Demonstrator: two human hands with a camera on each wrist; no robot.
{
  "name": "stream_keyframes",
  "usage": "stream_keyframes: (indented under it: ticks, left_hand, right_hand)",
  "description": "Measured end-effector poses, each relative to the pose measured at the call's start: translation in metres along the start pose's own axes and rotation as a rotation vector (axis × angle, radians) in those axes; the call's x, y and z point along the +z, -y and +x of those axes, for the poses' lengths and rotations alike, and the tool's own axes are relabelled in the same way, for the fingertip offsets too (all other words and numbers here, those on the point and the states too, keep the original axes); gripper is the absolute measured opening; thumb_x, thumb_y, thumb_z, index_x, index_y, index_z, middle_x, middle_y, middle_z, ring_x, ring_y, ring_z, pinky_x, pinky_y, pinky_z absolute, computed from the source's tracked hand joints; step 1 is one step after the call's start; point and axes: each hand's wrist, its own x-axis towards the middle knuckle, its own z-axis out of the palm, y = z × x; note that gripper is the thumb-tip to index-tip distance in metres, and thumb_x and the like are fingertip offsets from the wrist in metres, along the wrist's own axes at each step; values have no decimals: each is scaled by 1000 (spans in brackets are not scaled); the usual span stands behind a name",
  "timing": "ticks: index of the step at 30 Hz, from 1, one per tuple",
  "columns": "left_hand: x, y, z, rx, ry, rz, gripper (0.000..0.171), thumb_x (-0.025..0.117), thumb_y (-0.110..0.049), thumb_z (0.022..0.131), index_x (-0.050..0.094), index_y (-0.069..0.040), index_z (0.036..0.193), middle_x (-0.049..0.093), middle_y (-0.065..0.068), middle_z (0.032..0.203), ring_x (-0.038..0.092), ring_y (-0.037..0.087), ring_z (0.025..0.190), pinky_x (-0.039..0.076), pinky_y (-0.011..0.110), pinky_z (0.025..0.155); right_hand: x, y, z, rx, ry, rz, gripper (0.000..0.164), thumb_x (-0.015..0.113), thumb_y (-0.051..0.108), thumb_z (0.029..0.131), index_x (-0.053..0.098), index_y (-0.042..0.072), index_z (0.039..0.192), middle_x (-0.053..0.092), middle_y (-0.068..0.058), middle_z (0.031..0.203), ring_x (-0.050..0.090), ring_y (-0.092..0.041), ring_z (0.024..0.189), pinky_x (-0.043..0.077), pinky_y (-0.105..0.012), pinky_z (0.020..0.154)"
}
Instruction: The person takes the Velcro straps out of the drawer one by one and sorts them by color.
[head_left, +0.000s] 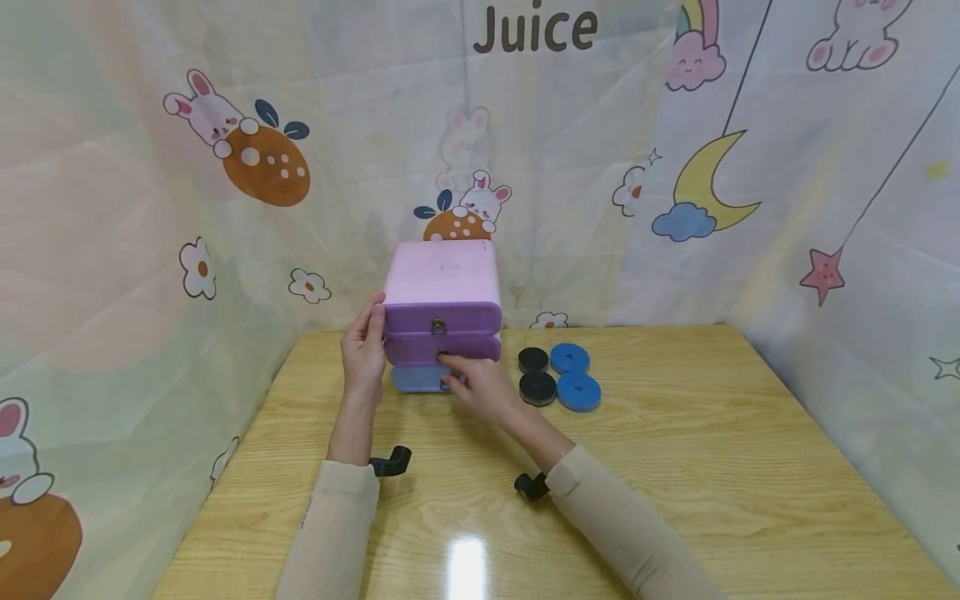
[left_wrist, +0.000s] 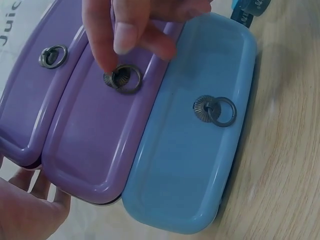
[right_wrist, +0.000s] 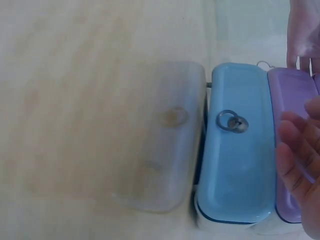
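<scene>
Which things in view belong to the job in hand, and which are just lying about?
In the job, judging by contact:
pink-topped drawer cabinet
middle purple drawer
its ring pull, touched by the right hand
left hand, against the cabinet's side

Apparently just lying about, untouched:
two black discs
two blue discs

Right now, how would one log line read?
left hand: touches drawer cabinet | right hand: fingers at ring pull of purple middle drawer
</scene>
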Motion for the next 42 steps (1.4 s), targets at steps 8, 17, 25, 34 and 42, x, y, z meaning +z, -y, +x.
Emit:
stream_keyframes:
  ticks: [8,17,25,34,42]
  left_hand:
    - [0,-3,-1,-15,2,0,42,60,-42,92,61,-26,130,54,-5,139,51,15,126,38,37,106]
    - [-1,-1,-1,2,9,-10,45,60,-41,92,60,-21,132,54,-4,138,51,15,127,38,37,106]
    - [-2,0,1,-3,-12,4,42,62,-42,91,63,-24,129,57,-4,136,53,14,124,40,36,105]
    - [-1,-2,0,8,5,3,43,59,-38,94,60,-21,133,56,-3,137,52,15,125,40,35,105]
    - [-1,-3,1,-2,-6,23,42,61,-42,91,63,-24,129,57,-5,135,50,13,127,36,37,108]
  right_hand:
    - [4,0,-9,-16,-40,32,33,72,15,87,65,10,119,71,6,84,55,0,58,44,-16,54]
    - [6,-2,-13,67,232,-132,30,67,30,89,68,20,117,70,6,102,66,-12,90,53,-33,68]
    - [11,-4,-16,125,386,-184,43,64,40,91,61,22,129,67,2,112,64,-17,97,53,-39,70]
    - [13,-4,-14,97,419,-172,42,63,38,92,61,18,129,68,4,95,63,-14,85,53,-36,68]
    - [15,-8,-12,112,428,-152,41,63,39,91,65,17,125,59,12,72,56,-8,70,48,-30,61]
